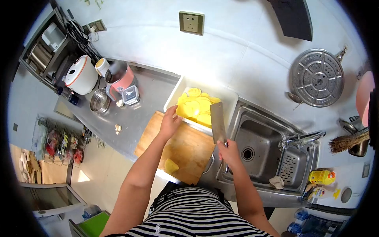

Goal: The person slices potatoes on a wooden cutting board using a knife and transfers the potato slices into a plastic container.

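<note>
My right hand (229,153) is closed round the handle of a cleaver (218,122), whose broad blade points away from me over the right end of a white tray (233,103). Thin yellow slices, which look like potato (197,106), are heaped in that tray. At the tray's near left corner is my left hand (170,123), fingers apart and holding nothing; whether it touches the rim I cannot tell. Below both hands lies a wooden cutting board (189,152), with a cut yellow potato piece (171,166) near its front edge.
Right of the board is a steel sink (256,136) with a faucet (302,138). On the left counter stand a steel bowl (100,100), a pink appliance (121,77), a lidded container (130,94), a rice cooker (81,75) and garlic (117,128). A steamer plate (318,78) hangs on the wall.
</note>
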